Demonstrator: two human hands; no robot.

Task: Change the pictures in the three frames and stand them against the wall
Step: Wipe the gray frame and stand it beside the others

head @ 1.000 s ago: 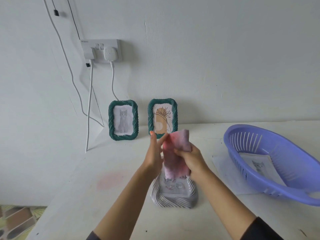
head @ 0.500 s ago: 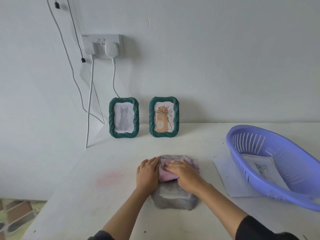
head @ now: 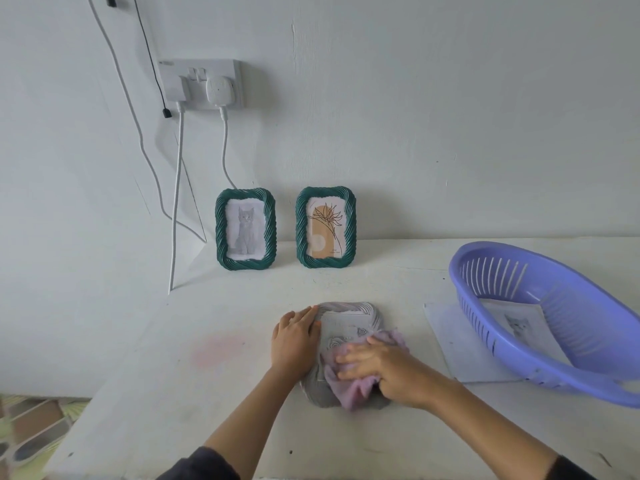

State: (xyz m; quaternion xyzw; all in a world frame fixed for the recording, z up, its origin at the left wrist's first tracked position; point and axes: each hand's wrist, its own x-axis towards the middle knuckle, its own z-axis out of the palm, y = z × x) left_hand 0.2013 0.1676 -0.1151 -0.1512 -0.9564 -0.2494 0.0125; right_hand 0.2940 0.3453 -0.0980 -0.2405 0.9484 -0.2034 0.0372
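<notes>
Behind everything, a white wall (head: 450, 116), meeting a white tabletop (head: 207, 393) along its back edge. At the right of the tabletop, a purple slotted basket (head: 585, 341), resting partly on a white sheet (head: 450, 344), with a cat print (head: 519, 323) lying inside.

Standing upright against the wall, side by side and a little apart: two green rope-edged frames, the cat frame (head: 246, 230) on the left and the flower frame (head: 326, 227) on the right. In front of them, well apart from the wall and near the middle of the tabletop, a grey frame (head: 346, 323) lying flat, face up.

Along its left edge, the left hand (head: 294, 341), laid flat with fingers straight and together, gripping nothing. Over its near half, the right hand (head: 381, 365), palm down and fingers stretched out, pressing a pink-lilac cloth (head: 349, 389) onto the grey frame, with the cloth bunched beneath the palm and spilling past the frame's right and near edges.

High on the wall at left, a double socket (head: 202, 83) with two plugs, and white cables (head: 176, 202) hanging down beside the cat frame. Left of the hands, a faint pink stain (head: 216, 348) on the tabletop.
</notes>
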